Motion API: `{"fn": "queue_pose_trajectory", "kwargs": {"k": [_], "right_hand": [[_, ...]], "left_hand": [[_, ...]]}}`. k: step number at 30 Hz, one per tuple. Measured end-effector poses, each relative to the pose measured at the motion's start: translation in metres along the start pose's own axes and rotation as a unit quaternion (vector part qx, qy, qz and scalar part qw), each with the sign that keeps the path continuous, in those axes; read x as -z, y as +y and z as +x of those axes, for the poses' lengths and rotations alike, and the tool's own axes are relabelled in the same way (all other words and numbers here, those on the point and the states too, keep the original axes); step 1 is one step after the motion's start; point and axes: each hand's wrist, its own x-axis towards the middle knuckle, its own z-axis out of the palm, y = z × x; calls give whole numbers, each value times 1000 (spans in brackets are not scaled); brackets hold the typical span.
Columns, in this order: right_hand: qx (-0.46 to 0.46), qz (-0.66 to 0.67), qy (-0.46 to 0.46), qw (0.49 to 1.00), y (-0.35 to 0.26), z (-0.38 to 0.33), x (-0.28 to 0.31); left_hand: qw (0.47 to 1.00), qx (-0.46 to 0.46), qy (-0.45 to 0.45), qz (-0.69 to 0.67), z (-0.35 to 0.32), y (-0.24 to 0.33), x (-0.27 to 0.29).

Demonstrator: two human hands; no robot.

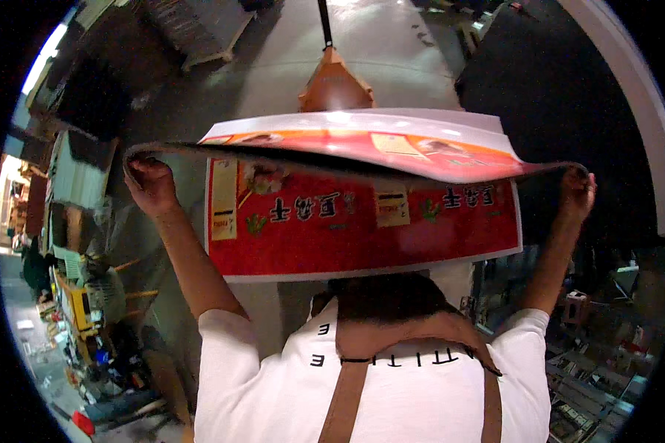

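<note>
Both arms reach forward and wide apart, with a large printed sheet (451, 151) stretched between my hands. Its near edge looks dark and sags in a wavy line, while the red and orange print and a white margin show on its face. At the left end, my left hand (151, 181) is closed around the sheet's edge. My right hand (580, 193) pinches the opposite end, its fingers partly hidden. Under the raised sheet lies another red printed sheet (362, 240) with yellow panels and dark lettering. The raised sheet covers that one's far part.
Beyond the sheets stands an orange-brown pallet truck (336, 81) with a black handle (325, 22). Stacked pale sheets (81, 173) are at the left, and a pallet stack (207, 33) is farther back. Machinery (591, 376) fills the lower right. A brown apron (343, 399) hangs over my white shirt.
</note>
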Motion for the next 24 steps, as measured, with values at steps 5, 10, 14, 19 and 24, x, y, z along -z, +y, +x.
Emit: {"fn": "queue_pose_trajectory", "kwargs": {"k": [5,10,14,19,24], "right_hand": [[173,-121,97,973,13,8,11],[59,-46,24,997,15,20,65],[82,-80,80,990,32,9,51],[115,-80,124,982,60,5,25],[68,-295,242,922,98,11,12]], "left_hand": [[990,-23,89,109,36,-18,4],[992,11,66,103,24,-16,15],[980,37,130,144,22,-35,12],[978,92,103,157,21,-20,55],[933,167,84,308,12,-90,-17]]}}
